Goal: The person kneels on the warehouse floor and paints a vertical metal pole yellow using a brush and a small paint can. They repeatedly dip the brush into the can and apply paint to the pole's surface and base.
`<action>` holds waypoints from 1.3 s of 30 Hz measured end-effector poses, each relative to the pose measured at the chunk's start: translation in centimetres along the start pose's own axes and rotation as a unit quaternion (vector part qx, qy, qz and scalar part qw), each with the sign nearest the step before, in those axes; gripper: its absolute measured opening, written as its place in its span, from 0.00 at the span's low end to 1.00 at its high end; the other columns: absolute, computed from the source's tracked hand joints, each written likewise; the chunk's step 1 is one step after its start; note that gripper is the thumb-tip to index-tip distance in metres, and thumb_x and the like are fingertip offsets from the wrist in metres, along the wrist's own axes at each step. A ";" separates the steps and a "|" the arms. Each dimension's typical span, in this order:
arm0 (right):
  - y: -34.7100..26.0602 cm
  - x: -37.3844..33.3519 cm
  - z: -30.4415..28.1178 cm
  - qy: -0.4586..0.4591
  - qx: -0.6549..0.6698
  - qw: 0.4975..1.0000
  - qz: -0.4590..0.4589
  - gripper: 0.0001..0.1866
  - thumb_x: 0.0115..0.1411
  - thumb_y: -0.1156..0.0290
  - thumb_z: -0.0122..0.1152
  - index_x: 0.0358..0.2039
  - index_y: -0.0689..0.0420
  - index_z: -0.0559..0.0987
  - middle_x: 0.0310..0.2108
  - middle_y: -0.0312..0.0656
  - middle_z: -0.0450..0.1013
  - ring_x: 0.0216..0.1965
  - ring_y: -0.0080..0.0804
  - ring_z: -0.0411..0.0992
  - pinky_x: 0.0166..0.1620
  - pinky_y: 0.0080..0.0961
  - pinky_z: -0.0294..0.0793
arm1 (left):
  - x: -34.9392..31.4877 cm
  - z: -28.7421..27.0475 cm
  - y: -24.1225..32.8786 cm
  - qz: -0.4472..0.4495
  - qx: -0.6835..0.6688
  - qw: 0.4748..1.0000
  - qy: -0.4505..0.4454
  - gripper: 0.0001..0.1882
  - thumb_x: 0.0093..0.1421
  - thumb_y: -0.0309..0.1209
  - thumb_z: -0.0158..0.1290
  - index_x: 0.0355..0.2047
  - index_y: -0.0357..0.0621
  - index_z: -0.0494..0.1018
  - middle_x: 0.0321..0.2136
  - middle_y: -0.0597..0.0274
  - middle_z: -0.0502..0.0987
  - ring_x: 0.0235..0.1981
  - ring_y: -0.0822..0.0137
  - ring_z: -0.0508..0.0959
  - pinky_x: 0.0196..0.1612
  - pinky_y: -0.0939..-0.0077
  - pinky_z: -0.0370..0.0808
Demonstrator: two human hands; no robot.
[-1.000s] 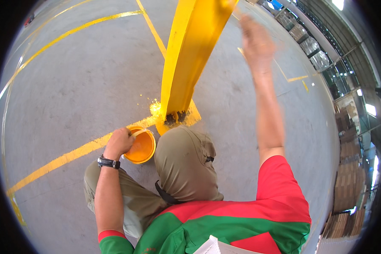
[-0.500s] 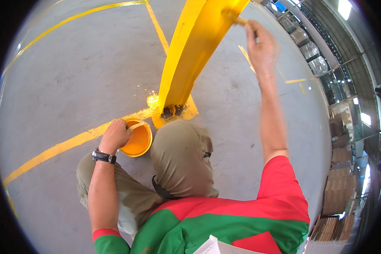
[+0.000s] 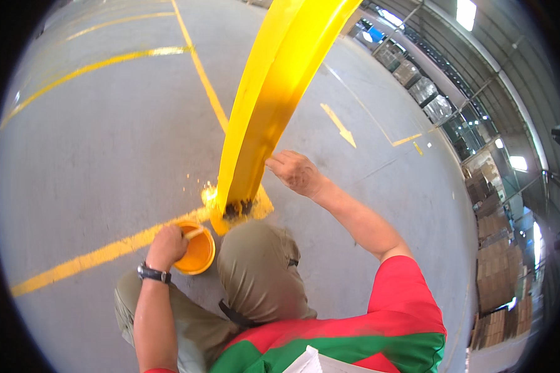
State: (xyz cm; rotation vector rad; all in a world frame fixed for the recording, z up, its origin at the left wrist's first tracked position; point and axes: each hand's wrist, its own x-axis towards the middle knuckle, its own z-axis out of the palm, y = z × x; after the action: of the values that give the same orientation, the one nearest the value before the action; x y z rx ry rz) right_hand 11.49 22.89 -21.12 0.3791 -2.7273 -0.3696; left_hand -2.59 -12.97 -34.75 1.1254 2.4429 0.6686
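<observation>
My left hand [image 3: 167,247], a watch on its wrist, is closed at the rim of a small paint bucket [image 3: 200,256] holding orange-yellow paint. A pale strip [image 3: 194,233] sticks out from its fingers over the opening; whether it is a handle or a stick I cannot tell. My right hand [image 3: 297,173] is closed with its fingertips against the right side of a yellow steel column [image 3: 255,112]. The paintbrush it held a moment ago is mostly hidden by the fingers and the column. Dark, bare patches [image 3: 238,210] mark the column's foot.
Wet yellow paint splashes [image 3: 210,193] lie beside the column's foot. Yellow lines [image 3: 99,255] and an arrow [image 3: 339,126] mark the grey floor. My bent knee [image 3: 255,264] is close to the bucket. Stacked cartons [image 3: 496,264] and wrapped pallets [image 3: 423,91] stand along the right.
My right hand has come down along the column from high up to its lower part, and the brush has dropped from plain sight. My left hand stays at the bucket. The view has tilted up.
</observation>
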 end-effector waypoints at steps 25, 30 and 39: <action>7.8 4.9 -12.7 0.246 -0.019 0.968 0.034 0.11 0.63 0.77 0.60 0.44 0.55 0.84 0.43 0.43 0.82 0.41 0.44 0.81 0.46 0.35 0.81 | -2.3 -4.4 3.4 -0.028 -0.115 0.992 0.038 0.15 0.56 0.34 0.56 0.32 0.30 0.81 0.26 0.34 0.79 0.31 0.39 0.82 0.37 0.54 0.78; 14.3 7.7 -19.3 0.462 -0.079 0.878 0.097 0.09 0.62 0.77 0.65 0.44 0.59 0.83 0.37 0.45 0.82 0.37 0.41 0.82 0.40 0.28 0.80 | -2.3 -4.1 3.2 -0.042 -0.121 0.991 0.049 0.16 0.56 0.34 0.56 0.33 0.28 0.81 0.25 0.34 0.78 0.29 0.43 0.83 0.36 0.57 0.78; 6.7 -0.3 -7.8 0.307 0.074 0.942 0.113 0.10 0.63 0.74 0.64 0.45 0.53 0.84 0.39 0.47 0.81 0.40 0.49 0.80 0.43 0.37 0.80 | -1.7 -3.9 3.2 -0.036 -0.111 0.993 0.035 0.16 0.58 0.34 0.56 0.32 0.28 0.80 0.20 0.44 0.78 0.22 0.60 0.81 0.30 0.64 0.76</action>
State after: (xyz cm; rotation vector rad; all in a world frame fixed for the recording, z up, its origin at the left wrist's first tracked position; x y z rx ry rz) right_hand 13.33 27.57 -12.18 0.1741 -2.1517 0.0230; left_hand -1.61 -13.52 -29.58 0.9382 2.3808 0.9458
